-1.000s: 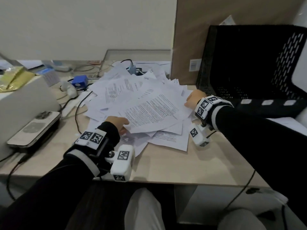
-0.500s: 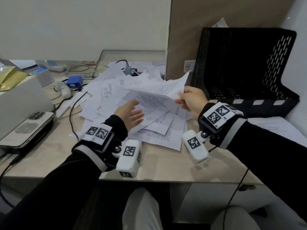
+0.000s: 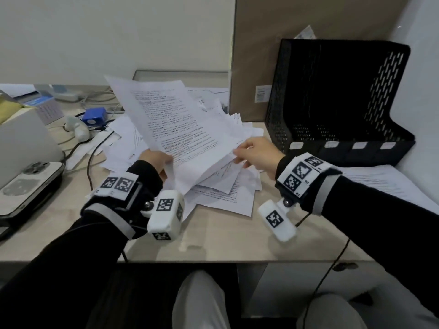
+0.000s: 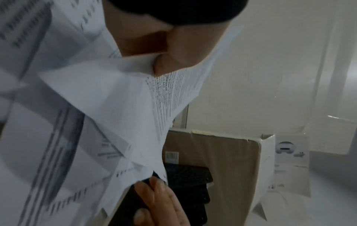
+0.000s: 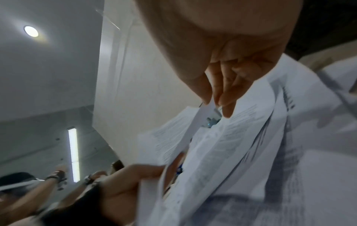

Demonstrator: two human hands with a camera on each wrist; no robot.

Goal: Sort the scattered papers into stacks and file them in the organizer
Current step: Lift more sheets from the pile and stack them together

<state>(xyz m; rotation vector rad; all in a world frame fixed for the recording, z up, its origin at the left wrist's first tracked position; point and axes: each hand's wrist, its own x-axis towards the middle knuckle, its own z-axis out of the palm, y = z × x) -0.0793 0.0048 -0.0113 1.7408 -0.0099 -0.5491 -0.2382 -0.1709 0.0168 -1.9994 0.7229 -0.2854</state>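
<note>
Head: early going, I'd say. My left hand [image 3: 155,160] pinches the near-left corner of a raised sheaf [image 3: 175,124], and my right hand [image 3: 257,154] grips its right edge. Most papers [image 3: 228,188] lie loose on the desk [image 3: 225,243]. Organizer [image 3: 337,98] at right looks empty; nothing filed.

Left wrist: thumb clamped over printed sheets [image 4: 96,107], edges uneven, blurred.

Right wrist: fingertips [image 5: 222,97] pinch a fanned edge; sheets [image 5: 231,152] thin, white, printed, not squared. Squaring and filing remain.
</note>
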